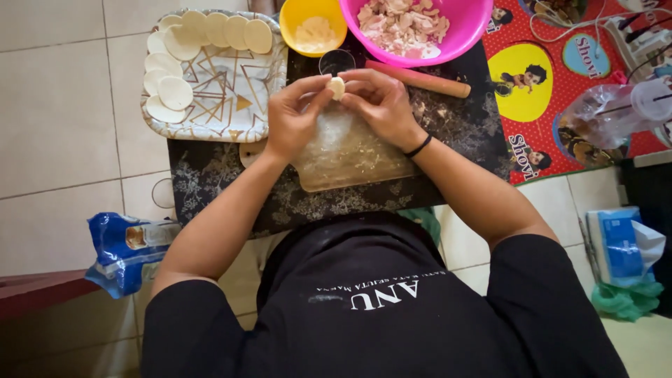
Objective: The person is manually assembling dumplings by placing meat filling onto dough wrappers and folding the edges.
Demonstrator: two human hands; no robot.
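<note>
My left hand [294, 115] and my right hand [381, 105] meet above a floured wooden board [350, 161], and both pinch a small pale piece of dough [337, 87] between the fingertips. A black band sits on my right wrist. Just beyond my hands lie a wooden rolling pin [427, 79] and a small dark cup [336, 61]. A pink bowl [462, 35] holding chopped pale filling stands at the far right. Beside it is a yellow bowl [294, 28] of white stuff.
A patterned tray [231, 98] at the far left carries several flat dough rounds [175, 92] along its rim. All rest on a dark patterned mat [217, 175] on a tiled floor. A blue flour bag [122, 248] lies left, a blue packet [619, 245] right, a red cartoon mat [553, 91] beyond.
</note>
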